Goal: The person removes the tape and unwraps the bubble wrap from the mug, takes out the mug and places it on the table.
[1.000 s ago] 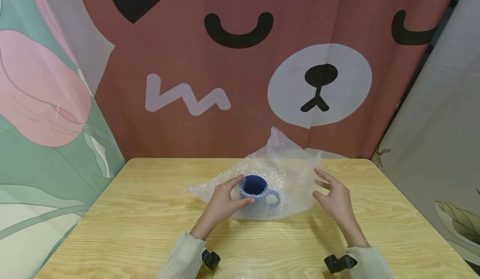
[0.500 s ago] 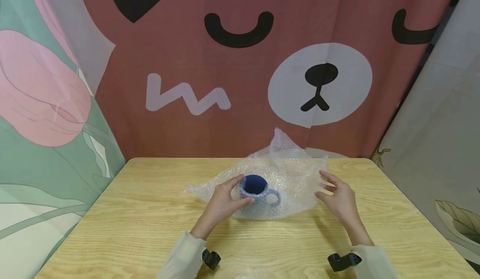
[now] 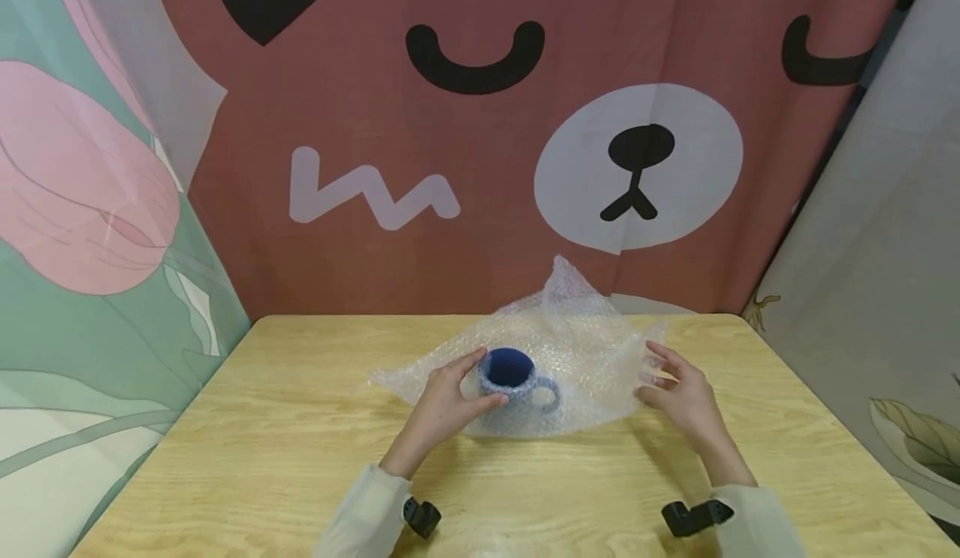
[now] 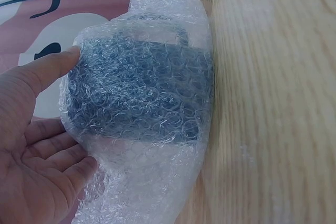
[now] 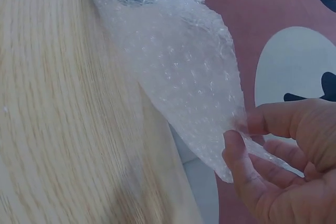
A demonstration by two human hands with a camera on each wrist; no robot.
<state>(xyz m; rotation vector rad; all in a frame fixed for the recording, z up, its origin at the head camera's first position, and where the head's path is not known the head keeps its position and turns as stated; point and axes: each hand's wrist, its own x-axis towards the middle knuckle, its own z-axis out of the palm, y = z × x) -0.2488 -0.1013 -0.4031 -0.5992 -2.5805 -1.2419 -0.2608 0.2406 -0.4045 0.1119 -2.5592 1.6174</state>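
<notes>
A blue mug (image 3: 508, 369) stands upright on a sheet of clear bubble wrap (image 3: 592, 366). Its dark blue inside shows from above, and the handle points right. Bubble wrap covers the mug's near side, which shows blurred through the bubbles in the left wrist view. My left hand (image 3: 450, 395) holds the mug by its rim from the left, with the thumb (image 4: 55, 66) pressing over the wrap. On the right, my right hand (image 5: 286, 166) pinches the edge of the bubble wrap between thumb and fingers and keeps that side raised. The mug's base is hidden by the wrap.
Everything lies on a light wooden table (image 3: 300, 424). A printed curtain (image 3: 360, 274) hangs right behind its far edge, and more curtains hang at both sides. One corner of the wrap stands up near the far edge; another reaches left.
My right hand has moved a little right and drawn the wrap's right edge outward with it. The left hand and the mug have stayed in place.
</notes>
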